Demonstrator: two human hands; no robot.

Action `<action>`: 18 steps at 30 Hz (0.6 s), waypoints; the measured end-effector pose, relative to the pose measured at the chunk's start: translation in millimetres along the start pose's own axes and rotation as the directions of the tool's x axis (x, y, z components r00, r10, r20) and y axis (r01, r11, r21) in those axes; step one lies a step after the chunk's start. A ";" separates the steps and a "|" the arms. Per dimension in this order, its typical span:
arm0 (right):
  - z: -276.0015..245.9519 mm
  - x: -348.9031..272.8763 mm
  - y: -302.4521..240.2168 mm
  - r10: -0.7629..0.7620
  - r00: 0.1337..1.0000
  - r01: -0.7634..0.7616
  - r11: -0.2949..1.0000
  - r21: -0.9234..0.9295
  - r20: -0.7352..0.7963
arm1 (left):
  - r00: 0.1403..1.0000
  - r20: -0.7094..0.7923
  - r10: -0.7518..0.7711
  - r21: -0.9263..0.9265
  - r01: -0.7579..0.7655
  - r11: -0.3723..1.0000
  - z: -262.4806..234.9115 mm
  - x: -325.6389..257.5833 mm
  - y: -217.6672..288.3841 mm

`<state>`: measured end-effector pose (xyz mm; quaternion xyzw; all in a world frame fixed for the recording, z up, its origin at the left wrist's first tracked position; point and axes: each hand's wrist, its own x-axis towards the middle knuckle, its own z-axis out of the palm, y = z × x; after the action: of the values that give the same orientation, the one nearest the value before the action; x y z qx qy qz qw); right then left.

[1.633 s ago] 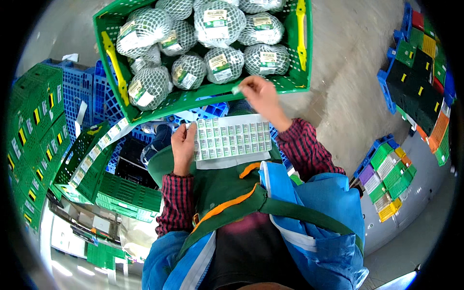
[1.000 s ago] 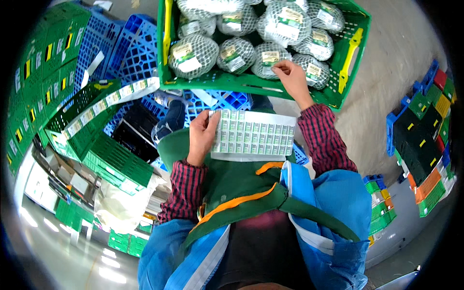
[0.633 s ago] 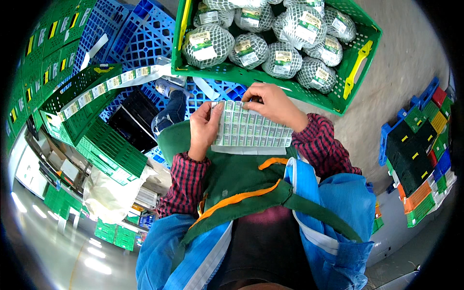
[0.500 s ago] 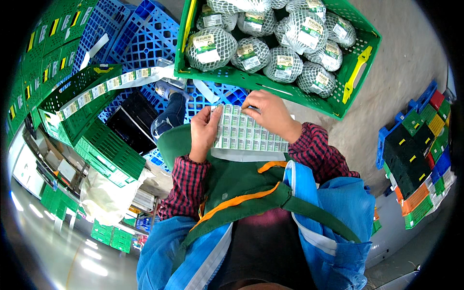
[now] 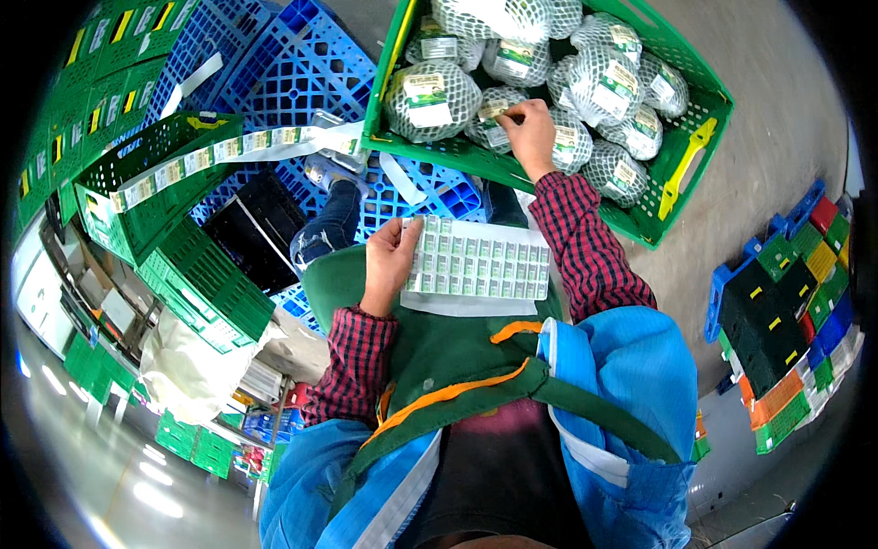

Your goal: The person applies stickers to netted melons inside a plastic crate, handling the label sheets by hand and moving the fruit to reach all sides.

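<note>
My left hand [image 5: 389, 261] pinches the left edge of a white sheet of small green-and-white stickers [image 5: 480, 265] above my green apron. Over the near side of a green crate, my right hand [image 5: 530, 137] reaches with thumb and fingertips pressed together. Those fingertips are at the label of a round item in a white foam net [image 5: 497, 102]; whatever they pinch is too small to make out. Several similar netted round items [image 5: 430, 99], each with a printed label, fill the green crate [image 5: 444, 159].
A long strip of labels [image 5: 206, 157] runs across another green crate [image 5: 96, 215] at the left. Behind it stand blue plastic pallets [image 5: 297, 64] and stacked green crates. Coloured crates [image 5: 773, 284] are stacked on a blue pallet at the right. A black crate [image 5: 251, 224] lies near my leg.
My right hand has left the sticker sheet and moved up and away, over the green crate to a netted item. My left hand still holds the sheet, now uncovered on its right side.
</note>
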<state>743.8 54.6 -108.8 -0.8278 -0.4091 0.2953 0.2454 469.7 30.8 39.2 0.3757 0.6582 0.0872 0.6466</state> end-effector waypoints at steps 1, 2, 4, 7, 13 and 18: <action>-1.6 1.6 -0.3 0.038 0.999 -0.038 0.999 0.025 -0.001 | 1.000 0.007 -0.001 0.005 0.001 1.000 -2.6 -1.2 1.4; -3.2 3.1 -0.6 0.077 0.997 -0.076 0.996 0.051 -0.003 | 1.000 0.015 -0.001 0.012 0.001 1.000 -5.5 -2.4 2.2; -10.2 5.7 5.1 0.053 0.997 -0.047 0.995 0.092 -0.057 | 1.000 0.006 -0.004 -0.040 0.004 0.999 -7.5 -1.9 -2.0; -51.7 -3.1 -15.5 0.001 0.991 0.031 0.972 0.231 -0.135 | 1.000 0.004 0.016 -0.054 -0.016 0.998 -12.4 0.2 -0.4; -120.5 3.2 -0.6 -0.003 0.905 0.020 0.999 0.035 -0.425 | 0.999 0.042 0.009 -0.059 -0.006 0.998 -1.1 -0.9 3.5; -124.2 5.5 32.0 0.146 0.866 -0.067 0.982 0.179 -0.479 | 0.995 0.086 0.051 0.014 -0.052 0.999 12.4 -1.0 5.5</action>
<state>849.2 21.2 -43.6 -0.8750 -0.2629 0.1202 0.3883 483.0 29.4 41.4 0.4014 0.6207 0.0822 0.6684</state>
